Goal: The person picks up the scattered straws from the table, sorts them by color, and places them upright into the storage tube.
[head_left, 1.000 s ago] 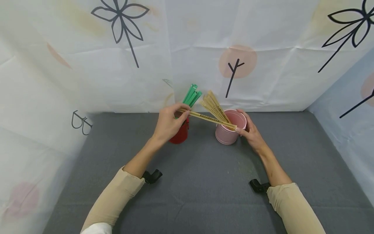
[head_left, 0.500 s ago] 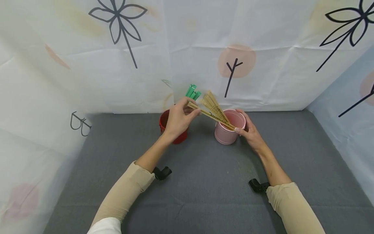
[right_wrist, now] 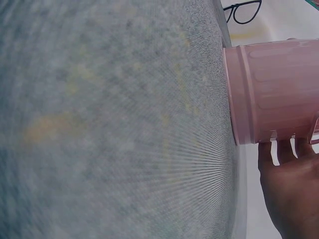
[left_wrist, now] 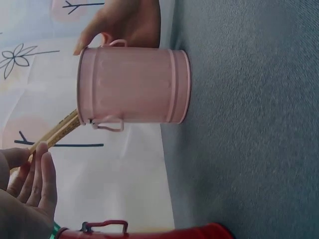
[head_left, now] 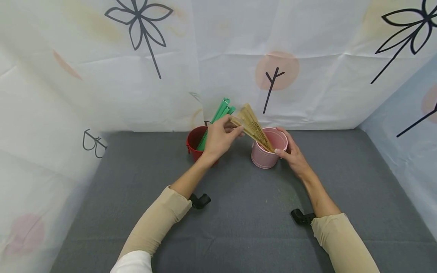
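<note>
Several long tan sticks with dark print (head_left: 254,123) stand fanned out in a pink bucket (head_left: 264,160), leaning left over its rim. My left hand (head_left: 220,137) pinches the upper end of one tan stick, whose lower end is in the bucket; in the left wrist view, thumb and fingertips close on the tan stick (left_wrist: 59,130). With my right hand (head_left: 296,158) I hold the pink bucket by its right side, thumb at the rim. The right wrist view shows fingers behind the bucket wall (right_wrist: 279,92). Sticks inside the bucket are mostly hidden.
A red bucket (head_left: 193,143) with several green sticks (head_left: 222,109) stands left of the pink one, partly behind my left hand. Both buckets stand on a grey cloth (head_left: 246,212). A white printed curtain (head_left: 225,68) rises just behind them.
My left hand has moved right from over the red bucket toward the pink one, swinging the tan stick from nearly level to steeper, alongside the others. The right hand stays put.
</note>
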{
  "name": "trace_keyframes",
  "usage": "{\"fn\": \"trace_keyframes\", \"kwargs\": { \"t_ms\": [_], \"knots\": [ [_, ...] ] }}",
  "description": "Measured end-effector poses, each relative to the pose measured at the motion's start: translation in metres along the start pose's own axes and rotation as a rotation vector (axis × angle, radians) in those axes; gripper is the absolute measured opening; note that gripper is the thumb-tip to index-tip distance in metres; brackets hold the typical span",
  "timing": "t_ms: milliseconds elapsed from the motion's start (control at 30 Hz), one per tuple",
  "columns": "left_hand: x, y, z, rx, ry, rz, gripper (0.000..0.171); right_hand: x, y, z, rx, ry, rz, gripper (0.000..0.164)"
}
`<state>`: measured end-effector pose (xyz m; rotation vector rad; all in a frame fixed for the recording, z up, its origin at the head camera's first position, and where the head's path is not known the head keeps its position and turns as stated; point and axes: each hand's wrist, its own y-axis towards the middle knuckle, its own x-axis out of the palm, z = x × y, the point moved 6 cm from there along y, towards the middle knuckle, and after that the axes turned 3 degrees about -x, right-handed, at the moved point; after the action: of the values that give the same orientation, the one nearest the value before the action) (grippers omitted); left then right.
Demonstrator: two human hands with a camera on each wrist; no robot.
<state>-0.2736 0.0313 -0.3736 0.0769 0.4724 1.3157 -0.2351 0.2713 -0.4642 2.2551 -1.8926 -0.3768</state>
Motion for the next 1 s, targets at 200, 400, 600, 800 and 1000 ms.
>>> {"fn": "trace_keyframes", "kwargs": {
  "t_ms": [200,400,600,800,1000],
  "knots": [
    [0.009,0.004,-0.001,-0.012,0.01,0.012,0.011,-0.001,0.001,-0.002,-0.017,0.005,-0.014,0.069],
    [0.017,0.007,-0.004,-0.093,0.067,-0.045,0.018,-0.003,0.004,-0.004,-0.028,0.03,-0.047,0.072],
    [0.017,-0.003,-0.007,-0.067,0.171,-0.077,0.017,-0.006,0.001,-0.007,0.039,-0.106,-0.104,0.083],
    [0.018,-0.023,0.0,0.031,0.211,-0.107,0.027,-0.007,-0.008,-0.006,0.109,-0.292,-0.161,0.081],
    [0.023,-0.048,-0.001,0.059,0.347,-0.21,0.056,-0.01,-0.019,-0.009,0.146,-0.495,-0.162,0.085]
  ]
}}
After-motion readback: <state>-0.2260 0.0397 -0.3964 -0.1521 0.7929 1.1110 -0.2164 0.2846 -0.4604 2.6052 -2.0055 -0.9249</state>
